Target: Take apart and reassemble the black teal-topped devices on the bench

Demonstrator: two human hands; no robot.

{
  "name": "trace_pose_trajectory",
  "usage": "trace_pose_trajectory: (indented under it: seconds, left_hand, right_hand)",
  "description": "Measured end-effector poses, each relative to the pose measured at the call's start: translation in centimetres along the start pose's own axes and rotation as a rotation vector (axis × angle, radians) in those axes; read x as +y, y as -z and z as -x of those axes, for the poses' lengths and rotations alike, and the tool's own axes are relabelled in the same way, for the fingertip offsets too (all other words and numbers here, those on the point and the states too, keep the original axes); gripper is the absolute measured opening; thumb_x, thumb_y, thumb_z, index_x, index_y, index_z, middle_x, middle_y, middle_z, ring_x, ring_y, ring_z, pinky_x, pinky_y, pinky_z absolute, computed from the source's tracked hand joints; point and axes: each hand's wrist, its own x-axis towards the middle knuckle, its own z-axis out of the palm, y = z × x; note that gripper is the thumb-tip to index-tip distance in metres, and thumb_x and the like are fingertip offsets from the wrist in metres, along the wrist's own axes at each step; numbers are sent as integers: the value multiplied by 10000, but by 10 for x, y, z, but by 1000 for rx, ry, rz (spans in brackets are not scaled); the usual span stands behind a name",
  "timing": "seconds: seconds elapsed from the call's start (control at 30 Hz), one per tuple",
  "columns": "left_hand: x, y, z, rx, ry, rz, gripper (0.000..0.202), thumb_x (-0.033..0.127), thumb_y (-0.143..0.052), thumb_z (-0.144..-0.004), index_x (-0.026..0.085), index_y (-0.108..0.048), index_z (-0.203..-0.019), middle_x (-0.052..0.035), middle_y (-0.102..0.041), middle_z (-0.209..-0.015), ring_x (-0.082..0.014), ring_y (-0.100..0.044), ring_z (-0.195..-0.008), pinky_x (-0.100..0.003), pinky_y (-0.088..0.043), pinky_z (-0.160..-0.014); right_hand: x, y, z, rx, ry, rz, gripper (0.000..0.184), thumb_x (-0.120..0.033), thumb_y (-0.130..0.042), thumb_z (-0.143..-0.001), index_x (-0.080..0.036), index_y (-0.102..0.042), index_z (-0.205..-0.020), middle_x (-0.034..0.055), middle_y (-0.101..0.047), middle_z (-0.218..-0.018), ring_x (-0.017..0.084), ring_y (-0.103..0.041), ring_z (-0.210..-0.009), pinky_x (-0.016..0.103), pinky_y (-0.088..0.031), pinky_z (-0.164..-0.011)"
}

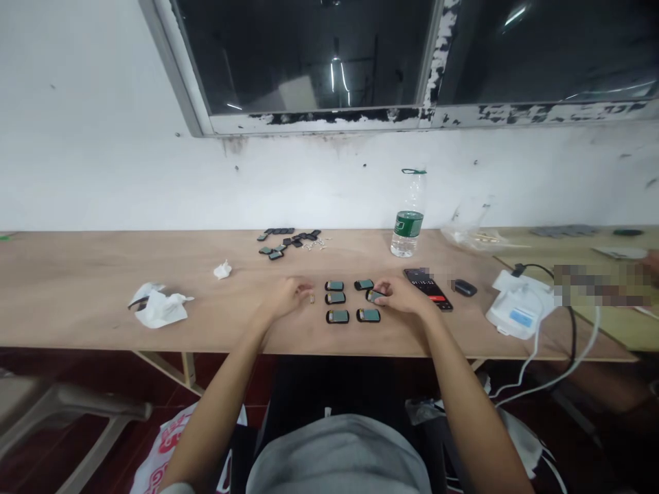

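On the wooden table (103, 288) lie several small black modules with teal faces (337, 316) in two short columns. My right hand (399, 296) is closed around the middle module of the right column (375, 296), pinching it against the table. My left hand (288, 295) rests just left of the columns, fingers curled, with a tiny pale metal part (311, 298) at its fingertips. Whether it grips that part is unclear. My forearms reach in from the lower edge.
A heap of more modules and small metal bits (288, 242) lies farther back. A water bottle (408, 223), a phone with a timer (428, 289), a dark case (464, 287), a white charger with cables (517, 312), crumpled tissues (159, 305) and a plastic bag (471, 233) surround them. A blurred person sits at right.
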Motion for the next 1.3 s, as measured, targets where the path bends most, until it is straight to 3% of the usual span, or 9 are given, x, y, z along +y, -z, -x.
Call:
trace_pose_trajectory:
  seconds: [0.13, 0.27, 0.43, 0.53, 0.63, 1.0, 1.3]
  left_hand:
    - [17, 5, 3, 25, -85, -20, 249, 311, -556, -939, 175, -745, -1026, -86, -764, -1034, -230, -710, -868, -331, -552, -761]
    - [43, 3, 7, 74, -221, -9, 237, 283, -531, -971, 192, -746, -1014, -67, -750, -957, -190, -697, -789, -300, -548, -724]
    - [63, -11, 10, 244, -401, 66, 254, 246, -504, -995, 217, -708, -1143, -81, -716, -1166, -203, -697, -1032, -346, -572, -906]
    - [64, -19, 11, 291, -433, 52, 296, 231, -498, -999, 240, -668, -1242, -82, -670, -1300, -216, -665, -1156, -381, -559, -986]
    - [61, -22, 11, 300, -439, 71, 329, 207, -500, -996, 256, -646, -1287, -66, -681, -1294, -208, -672, -1155, -373, -567, -992]
    - [57, -22, 11, 321, -470, 62, 350, 198, -496, -993, 264, -639, -1306, -79, -649, -1345, -224, -647, -1204, -407, -565, -1013]
    - [50, -25, 11, 348, -547, 21, 527, 23, -391, -952, 273, -574, -1378, -77, -642, -1347, -194, -630, -1220, -376, -559, -1012]
  right_hand:
    - [-16, 2, 2, 65, 66, -125, 149, -251, -680, -799, -165, -724, -912, 65, -748, -873, 208, -669, -805, 304, -505, -741]
    - [-35, 0, 4, 133, 160, -309, 192, -311, -654, -835, -179, -729, -952, 71, -760, -938, 210, -692, -840, 331, -537, -790]
    - [-65, -5, 11, 194, 178, -437, 184, -339, -692, -820, -186, -731, -915, 74, -763, -964, 209, -715, -822, 325, -564, -770]
    - [-77, -8, 14, 162, 151, -494, 240, -381, -690, -828, -186, -718, -964, 77, -755, -998, 196, -719, -756, 298, -570, -669]
    - [-81, -11, 16, 128, 131, -570, 290, -419, -683, -834, -177, -700, -993, 84, -753, -990, 194, -723, -728, 274, -566, -604]
    - [-82, -13, 15, 121, 167, -599, 296, -435, -683, -841, -188, -697, -1003, 78, -757, -1016, 204, -740, -787, 296, -595, -685]
    - [-87, -11, 18, 118, 146, -615, 301, -440, -688, -839, -184, -694, -997, 74, -761, -944, 205, -738, -784, 280, -584, -660]
